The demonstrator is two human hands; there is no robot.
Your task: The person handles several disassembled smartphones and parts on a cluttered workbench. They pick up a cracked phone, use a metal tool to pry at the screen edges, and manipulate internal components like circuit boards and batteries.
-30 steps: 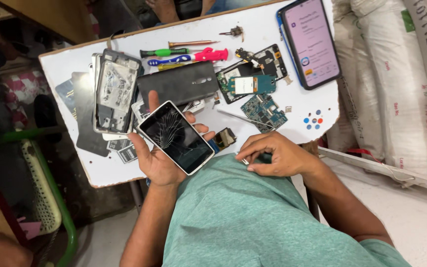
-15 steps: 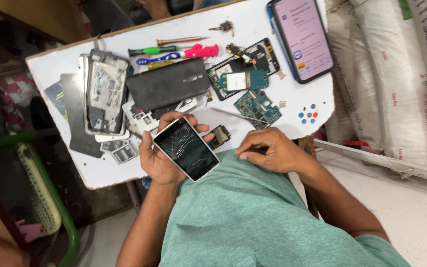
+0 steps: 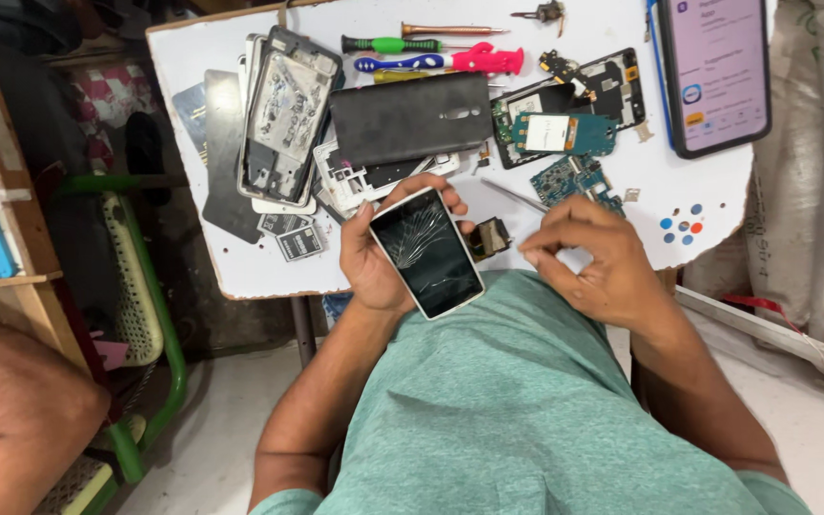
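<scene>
While the cracked phone [image 3: 427, 251] is cradled in the left hand [image 3: 374, 267] just above the near edge of the white table [image 3: 240, 272], it is held screen-up, the fingers wrapped round its far side and the thumb laid along the near edge — a firm clasp that leaves the shattered glass itself untouched. In the head view, the only one there is, the right hand [image 3: 595, 259] is seen curled over the table edge beside it, fingertips pinched close together; whether something small is gripped there cannot be told, since the knuckles hide it. A small square part [image 3: 490, 236] lies between the two hands, and a thin metal pick [image 3: 517, 197] is laid just beyond the right knuckles. If the handset is to be opened well, it is judged that pressure should be kept to the frame and off the fractured pane, and that the body should be steadied close to the tabletop so a slip costs little. Farther back are spread a dark back cover [image 3: 410, 116], a stripped phone frame [image 3: 288, 114], green circuit boards [image 3: 565, 133], a green screwdriver [image 3: 385, 44] and a pink-handled screwdriver [image 3: 474, 63] — all within reach, none touched. A lit phone [image 3: 714, 72] is propped at the right corner.
</scene>
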